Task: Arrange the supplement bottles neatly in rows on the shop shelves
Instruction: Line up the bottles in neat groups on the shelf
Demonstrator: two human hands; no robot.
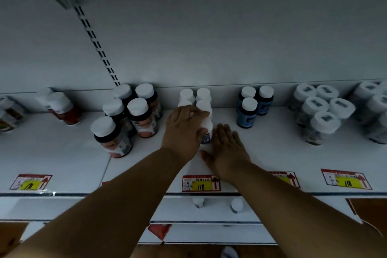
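Observation:
Several white supplement bottles stand in two short rows at the middle of the white shelf. My left hand lies over the front-left bottles, fingers wrapped onto the front white bottle, whose purple label shows below. My right hand rests flat on the shelf just right of that bottle, fingers straight and touching its side. The bottles under my left hand are mostly hidden.
Dark bottles with white caps cluster to the left, three blue bottles stand to the right, and clear tubs sit further right. Red-labelled bottles stand far left. Price tags line the shelf edge. Two bottles stand on the lower shelf.

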